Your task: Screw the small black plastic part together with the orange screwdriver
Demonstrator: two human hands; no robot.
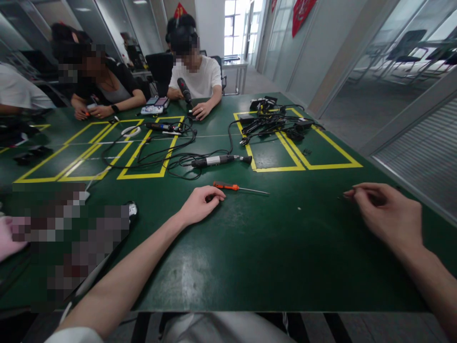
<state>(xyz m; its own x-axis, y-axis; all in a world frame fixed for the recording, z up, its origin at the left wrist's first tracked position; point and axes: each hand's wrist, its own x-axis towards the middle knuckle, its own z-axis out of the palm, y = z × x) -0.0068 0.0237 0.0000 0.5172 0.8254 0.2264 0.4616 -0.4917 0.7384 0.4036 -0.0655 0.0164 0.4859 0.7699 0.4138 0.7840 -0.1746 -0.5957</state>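
My left hand (200, 204) rests on the green table (250, 247) with its fingers curled loosely, the fingertips just beside the orange handle of a small screwdriver (238, 188) lying flat on the table. My right hand (387, 214) lies at the right with fingers pressed together in a pinch near the tabletop; whether anything is in them is too small to make out.
Beyond the screwdriver lies a black and silver electric tool (217, 160) with tangled black cables. Yellow tape boxes mark the table. A pile of black adapters (274, 125) sits at the far right. Two people sit across; one holds a black tool (185, 91). A handheld console (155, 105) lies nearby.
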